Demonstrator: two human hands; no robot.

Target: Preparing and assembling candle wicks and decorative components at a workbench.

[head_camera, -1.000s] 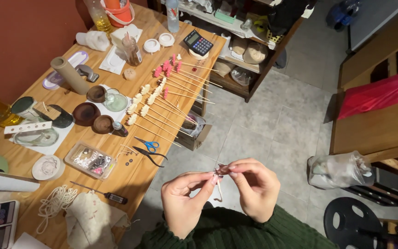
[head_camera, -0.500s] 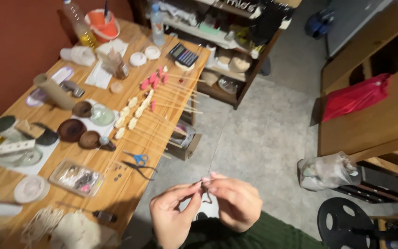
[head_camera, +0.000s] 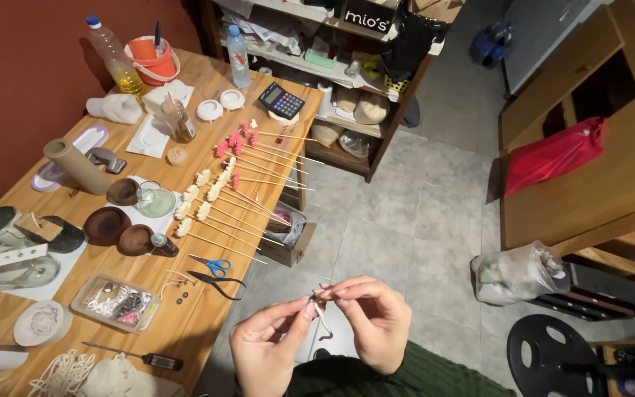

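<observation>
Above grey floor, cord (head_camera: pixel 323 321) (pale) between both hands

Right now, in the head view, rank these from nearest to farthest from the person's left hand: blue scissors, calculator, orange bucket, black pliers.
From the left hand:
1. Black pliers, at the table's near edge, just up-left of the hand.
2. Blue scissors, right beside the pliers, slightly farther.
3. Calculator, at the table's far right corner.
4. Orange bucket, at the far back by the wall.
</observation>
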